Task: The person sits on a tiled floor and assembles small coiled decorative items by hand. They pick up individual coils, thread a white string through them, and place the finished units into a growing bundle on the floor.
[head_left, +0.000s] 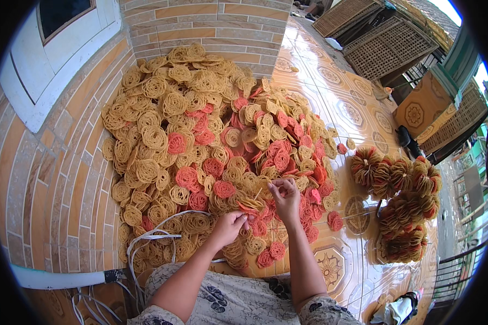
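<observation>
A big heap of round, lacy crackers (200, 146), yellow and pink-red, lies on the tiled floor against a brick wall. My left hand (230, 225) is closed on a small stack of crackers (249, 208) at the heap's near edge. My right hand (284, 196) pinches crackers just above that stack, fingers bent together. Both hands nearly touch over the stack.
Tied bundles of crackers (404, 208) lie to the right on the patterned orange floor tiles (352, 114). White plastic strapping (152, 235) loops at the heap's near left. Woven bamboo trays (385, 46) lean at the far right. A brick pillar (211, 27) stands behind.
</observation>
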Demonstrator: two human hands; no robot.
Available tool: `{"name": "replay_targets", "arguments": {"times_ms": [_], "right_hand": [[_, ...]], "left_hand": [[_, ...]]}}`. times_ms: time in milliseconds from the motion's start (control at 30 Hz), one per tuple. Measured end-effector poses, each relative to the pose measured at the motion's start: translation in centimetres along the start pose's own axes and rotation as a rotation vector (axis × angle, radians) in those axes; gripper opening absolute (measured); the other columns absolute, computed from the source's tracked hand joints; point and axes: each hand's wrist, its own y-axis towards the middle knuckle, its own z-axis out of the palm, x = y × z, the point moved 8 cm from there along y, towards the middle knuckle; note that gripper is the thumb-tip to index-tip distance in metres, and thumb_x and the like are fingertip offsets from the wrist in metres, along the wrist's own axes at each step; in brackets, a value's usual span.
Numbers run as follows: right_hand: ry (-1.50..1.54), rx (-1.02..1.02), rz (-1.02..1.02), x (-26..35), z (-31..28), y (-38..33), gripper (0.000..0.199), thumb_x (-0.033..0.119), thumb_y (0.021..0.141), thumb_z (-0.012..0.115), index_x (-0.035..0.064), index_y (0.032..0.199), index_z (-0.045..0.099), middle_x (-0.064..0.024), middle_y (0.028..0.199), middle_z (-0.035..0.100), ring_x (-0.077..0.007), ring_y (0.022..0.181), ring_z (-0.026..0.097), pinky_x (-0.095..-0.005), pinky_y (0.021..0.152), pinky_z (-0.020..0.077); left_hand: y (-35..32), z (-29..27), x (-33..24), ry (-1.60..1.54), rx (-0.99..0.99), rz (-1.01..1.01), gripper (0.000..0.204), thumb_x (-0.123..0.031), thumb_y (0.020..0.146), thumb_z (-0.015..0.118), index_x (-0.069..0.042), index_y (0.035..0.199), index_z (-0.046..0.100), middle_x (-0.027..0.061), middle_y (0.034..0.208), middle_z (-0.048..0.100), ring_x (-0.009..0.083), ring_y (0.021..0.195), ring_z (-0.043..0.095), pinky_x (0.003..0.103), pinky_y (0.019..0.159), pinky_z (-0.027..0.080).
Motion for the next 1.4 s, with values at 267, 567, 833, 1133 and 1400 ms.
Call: {"name": "replay_targets", "arguments": {"times_ms": [267,567,833,1133,1400], "right_hand": [[0.033,0.109,-0.033,1.0,0.1,0.0,0.013,0.012,0.082,0.076,0.0013,0.086,0.070,-0.0043,0.086,0.057,-0.0135,0.076,0.051,-0.0287,0.069,0.0438],[-0.708,0.034,-0.260,0.5,0.2,-0.8,0.030,0.024,0.080,0.074,0.0097,0.106,0.069,-0.0129,0.096,0.060,-0.0280,0.097,0.057,-0.0397,0.089,0.0416],[-0.110,0.013,0.168,-3.7,-0.9,0.4,0.013,0.011,0.088,0.066,-0.0004,0.093,0.064,-0.0068,0.075,0.066,-0.0136,0.063,0.060,-0.0281,0.059,0.0476],[0.336,0.296,0.107,-0.4,0.3,-0.1,0.021,0.019,0.089,0.071,-0.0005,0.096,0.067,-0.0005,0.080,0.065,-0.0067,0.075,0.057,-0.0236,0.069,0.0468],[-0.842,-0.187,-0.031,-2.8,-6.0,0.6,0.052,0.014,0.079,0.074,0.0004,0.124,0.052,-0.0220,0.113,0.057,-0.0359,0.104,0.056,-0.0416,0.087,0.0476]], "left_hand": [[0.1,0.2,-0.1,-0.139,0.007,0.027,0.026,-0.016,0.102,0.046,0.000,0.099,0.066,0.0002,0.076,0.063,0.0093,0.079,0.057,0.027,0.082,0.044],[0.0,-0.3,-0.3,-0.052,-0.050,0.052,0.026,-0.017,0.101,0.048,-0.001,0.096,0.067,-0.0008,0.074,0.063,0.0085,0.073,0.053,0.026,0.075,0.044],[-0.5,-0.3,-0.3,0.083,0.002,-0.065,0.025,-0.017,0.100,0.049,-0.001,0.099,0.068,-0.0013,0.075,0.065,0.0080,0.068,0.052,0.026,0.068,0.043],[0.2,0.4,0.5,-0.149,0.012,-0.003,0.025,-0.016,0.102,0.046,-0.001,0.106,0.066,-0.0008,0.076,0.062,0.0076,0.076,0.056,0.023,0.075,0.043],[0.1,0.1,0.3,-0.122,0.003,0.021,0.024,-0.014,0.102,0.045,-0.001,0.105,0.065,-0.0014,0.080,0.062,0.0078,0.081,0.055,0.024,0.083,0.042]]}}
